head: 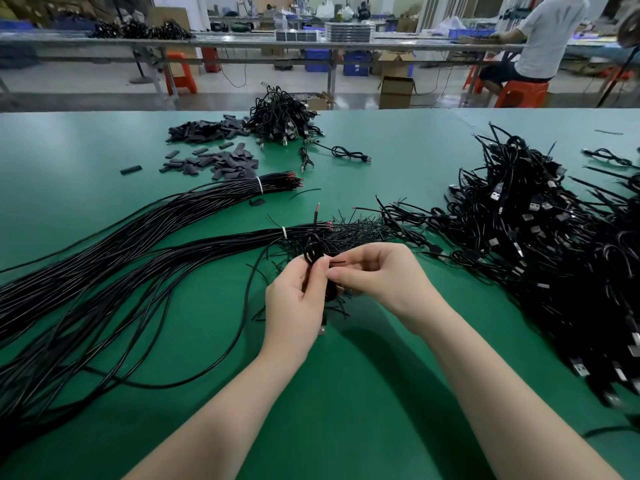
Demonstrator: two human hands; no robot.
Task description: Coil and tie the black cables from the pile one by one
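We've got the left hand (294,292) wrapped around a small coiled cable (312,251) just above the green desk (363,393), while the right hand (375,277) pinches a thin tie wire (337,263) right beside it (loose cable pile (540,244) sits off to the right).

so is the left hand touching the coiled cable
Touching: the head view shows the left hand gripping the coiled black cable, fingers curled round it.
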